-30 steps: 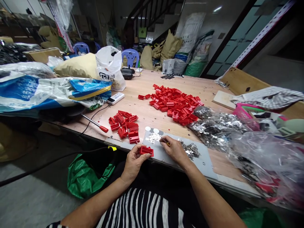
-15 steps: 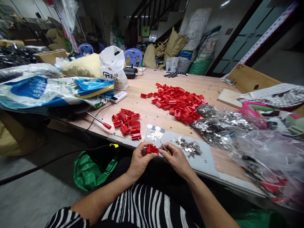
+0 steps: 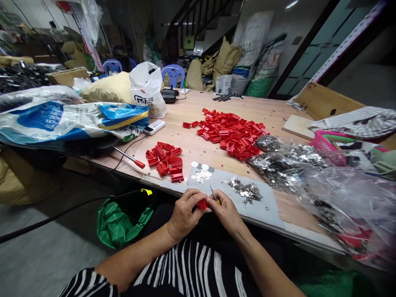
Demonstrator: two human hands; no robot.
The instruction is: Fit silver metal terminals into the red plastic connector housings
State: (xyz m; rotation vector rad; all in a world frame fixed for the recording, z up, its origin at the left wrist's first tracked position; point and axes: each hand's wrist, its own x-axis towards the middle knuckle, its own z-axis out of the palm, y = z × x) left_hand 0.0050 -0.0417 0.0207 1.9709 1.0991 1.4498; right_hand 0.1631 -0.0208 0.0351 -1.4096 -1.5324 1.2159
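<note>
**Little red part in both hands, desk full of more of them**

So the red plastic part [image 3: 202, 203] is up at the near edge of the desk [image 3: 185, 109], held just in front of the person's striped top [image 3: 192, 268]. The left hand [image 3: 187, 211] has it pinched between thumb and fingers, and those cover most of it, so I can't tell how it's turned. The right hand [image 3: 225, 208] comes in right beside it, fingers curled around a thin pointed tool [image 3: 218, 202] with a yellow handle, metal tip sticking up and away. Fingertips of both hands pretty much meet at the part.

Just beyond them is a grey sheet [image 3: 218, 189] with two piles on it: bright silvery bits [image 3: 201, 176] on the left, darker metal pieces [image 3: 246, 190] on the right. Left of the sheet there's a small bunch of red parts [image 3: 165, 161], plus a red-handled rod [image 3: 139, 164]. The big red heap [image 3: 230, 134] sits farther back.

Over on the right: clear bags [image 3: 287, 163] stuffed with metal pieces, next to a pink basket [image 3: 323, 144]. Off to the left, a white device [image 3: 154, 127] lies near a white plastic bag [image 3: 148, 88]. Behind the desk, a purple chair [image 3: 173, 75] and some sacks [image 3: 227, 57].
</note>
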